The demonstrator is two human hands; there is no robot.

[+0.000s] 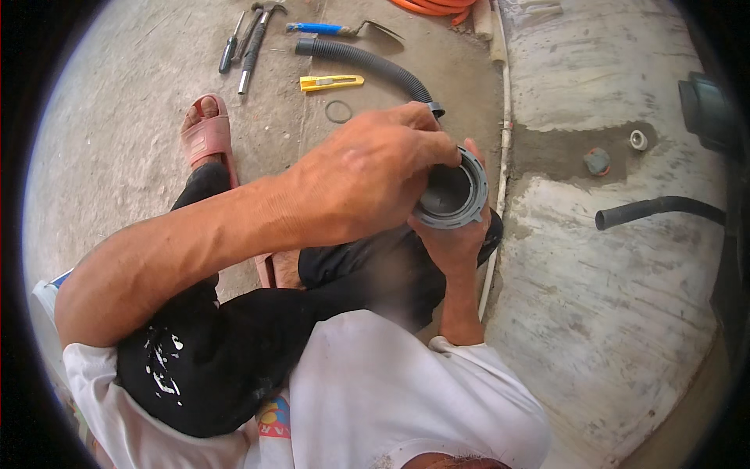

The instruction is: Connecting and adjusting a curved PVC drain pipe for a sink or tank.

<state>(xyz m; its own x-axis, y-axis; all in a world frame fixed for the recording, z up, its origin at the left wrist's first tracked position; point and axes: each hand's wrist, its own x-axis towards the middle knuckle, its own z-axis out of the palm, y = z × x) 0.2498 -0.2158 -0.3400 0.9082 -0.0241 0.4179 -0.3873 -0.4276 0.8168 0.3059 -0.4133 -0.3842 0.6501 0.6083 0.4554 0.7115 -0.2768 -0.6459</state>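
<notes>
A grey plastic pipe fitting (476, 205) with a notched round rim and a dark hollow inside is held up over my lap, its opening facing me. My right hand (457, 246) wraps it from below and behind, fingertips showing past the far rim. From the left, my left hand (367, 172) reaches across with its back toward me. Its fingers are curled, closed at the rim's upper left; some fingertips are hidden. Just beyond that hand a black corrugated hose (367, 62) lies on the floor, its collared end close behind my knuckles. A thin dark rubber ring (338, 112) lies nearby.
On the concrete floor (141, 102) ahead lie a yellow utility knife (332, 83), a blue-handled trowel (320, 29), a hammer (254, 59) and a screwdriver (228, 53). Right are a thin white pipe (506, 102), a pale slab (594, 313) and a black tube (644, 209). Orange hose (437, 6) is coiled behind.
</notes>
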